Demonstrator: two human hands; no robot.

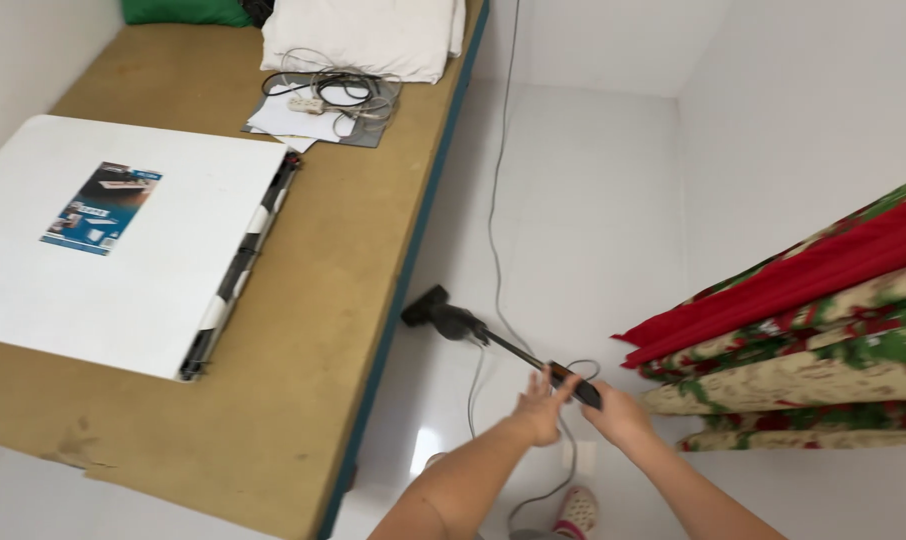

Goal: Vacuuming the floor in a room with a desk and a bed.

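A black vacuum wand (508, 343) slants across the white floor, its brush head (431, 308) down by the edge of the wooden platform. My right hand (615, 410) is closed around the wand's handle end. My left hand (539, 408) touches the wand just below the handle, fingers spread against it. A grey power cord (492, 220) runs from the handle area up the floor toward the far wall.
A large wooden platform (323, 300) with a teal edge fills the left. On it lie a folded white table (123, 250), tangled cables on papers (328, 100) and a white pillow (358, 35). Stacked red and green patterned bedding (823, 330) sits at right. My slippered foot (576, 510) is below.
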